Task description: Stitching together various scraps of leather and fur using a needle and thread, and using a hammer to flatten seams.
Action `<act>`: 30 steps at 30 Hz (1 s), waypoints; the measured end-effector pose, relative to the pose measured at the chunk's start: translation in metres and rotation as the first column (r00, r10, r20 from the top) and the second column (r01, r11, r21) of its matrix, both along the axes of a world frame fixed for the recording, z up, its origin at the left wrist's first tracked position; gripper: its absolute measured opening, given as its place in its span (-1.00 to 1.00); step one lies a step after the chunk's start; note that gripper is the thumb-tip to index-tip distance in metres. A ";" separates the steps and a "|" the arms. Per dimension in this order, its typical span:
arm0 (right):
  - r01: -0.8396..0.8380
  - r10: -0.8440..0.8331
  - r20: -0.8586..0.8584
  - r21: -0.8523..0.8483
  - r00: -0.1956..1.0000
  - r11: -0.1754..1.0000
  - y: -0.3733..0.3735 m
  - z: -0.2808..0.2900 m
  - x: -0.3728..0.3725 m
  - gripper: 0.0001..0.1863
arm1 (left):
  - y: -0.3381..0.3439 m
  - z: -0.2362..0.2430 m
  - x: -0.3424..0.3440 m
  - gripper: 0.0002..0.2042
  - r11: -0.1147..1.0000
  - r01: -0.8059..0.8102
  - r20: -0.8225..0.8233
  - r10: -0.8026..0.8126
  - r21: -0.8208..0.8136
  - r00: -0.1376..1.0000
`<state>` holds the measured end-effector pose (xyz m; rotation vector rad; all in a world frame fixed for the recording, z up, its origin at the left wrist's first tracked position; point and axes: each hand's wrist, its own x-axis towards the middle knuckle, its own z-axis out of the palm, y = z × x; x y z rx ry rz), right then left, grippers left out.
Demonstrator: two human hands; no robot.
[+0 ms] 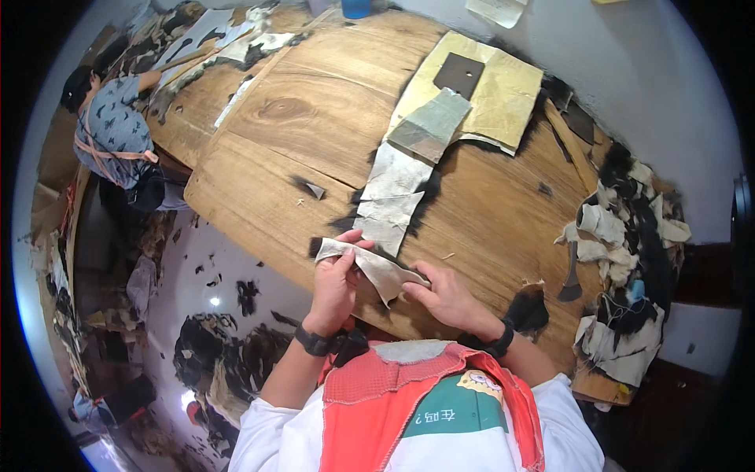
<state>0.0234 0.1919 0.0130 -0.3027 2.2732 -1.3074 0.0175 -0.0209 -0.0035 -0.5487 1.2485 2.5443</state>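
Note:
My left hand (340, 275) grips one end of a small pale hide piece (371, 271) with black fur along its edge. My right hand (432, 295) pinches the other end near the table's front edge. Just beyond my hands lies a strip of white hide (385, 204) with black fur showing along its sides. A greenish-grey translucent sheet (429, 122) overlaps its far end, on a yellow sheet (503, 102) backed by fur, with a dark rectangular piece (456, 75) on top.
A worker (110, 134) stands at the left beside a table section holding scraps. The wooden table (275, 157) bears a wooden stick (570, 138), a dark flared tool (570, 283) and scrap piles (621, 338) at right. Fur scraps (204, 354) litter the floor. A blue container (355, 8) stands at back.

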 end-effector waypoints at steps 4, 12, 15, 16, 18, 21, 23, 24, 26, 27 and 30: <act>0.161 -0.104 0.240 -0.229 0.965 0.960 -0.009 0.010 -0.003 -0.67 | -0.020 -0.007 0.006 -0.73 0.995 -0.032 0.009 0.033 -0.097 0.999; 0.077 -0.009 0.360 -0.173 0.933 0.982 -0.013 -0.002 -0.007 -0.70 | -0.038 -0.016 0.004 -0.80 0.893 -0.042 -0.067 0.013 -0.448 0.998; 0.117 0.068 0.617 -0.255 0.784 0.960 -0.022 -0.010 -0.007 -0.65 | -0.044 -0.012 -0.012 -0.79 0.839 0.047 -0.032 -0.076 -0.541 0.997; 0.110 0.074 0.616 -0.255 0.784 0.960 -0.026 -0.011 -0.009 -0.65 | -0.039 -0.015 -0.020 -0.79 0.841 0.000 -0.030 -0.019 -0.541 0.999; 0.028 0.051 0.544 -0.135 0.837 0.990 -0.031 -0.011 -0.013 -0.60 | -0.042 -0.009 -0.020 -0.79 0.874 0.013 0.027 0.000 -0.486 1.000; -0.249 0.208 0.422 0.044 0.882 0.968 -0.032 0.004 -0.016 -0.60 | -0.036 -0.005 0.000 -0.73 0.926 0.010 0.116 0.037 -0.378 0.993; -0.283 0.251 0.164 0.225 0.954 0.932 -0.028 -0.002 -0.009 -0.64 | -0.022 0.006 0.020 -0.67 0.410 0.029 -0.071 -0.225 -0.912 0.972; -0.257 0.322 -0.102 0.403 0.941 0.878 -0.026 -0.004 -0.008 -0.67 | -0.011 0.019 0.026 -0.67 0.240 0.123 0.059 -0.259 -0.963 0.964; -0.129 0.212 -0.266 0.296 0.940 0.946 -0.034 0.012 -0.009 -0.69 | -0.009 0.015 0.036 -0.72 0.107 0.085 0.044 -0.344 -0.991 0.938; -0.005 0.074 -0.407 0.168 0.910 0.986 -0.036 0.021 -0.011 -0.68 | -0.010 0.013 0.038 -0.76 -0.023 0.037 0.043 -0.434 -0.999 0.900; -0.238 0.322 -0.714 0.220 0.622 0.946 -0.039 0.046 -0.022 -0.64 | -0.022 0.028 0.037 -0.83 0.147 -0.035 -0.122 -0.636 -0.989 0.762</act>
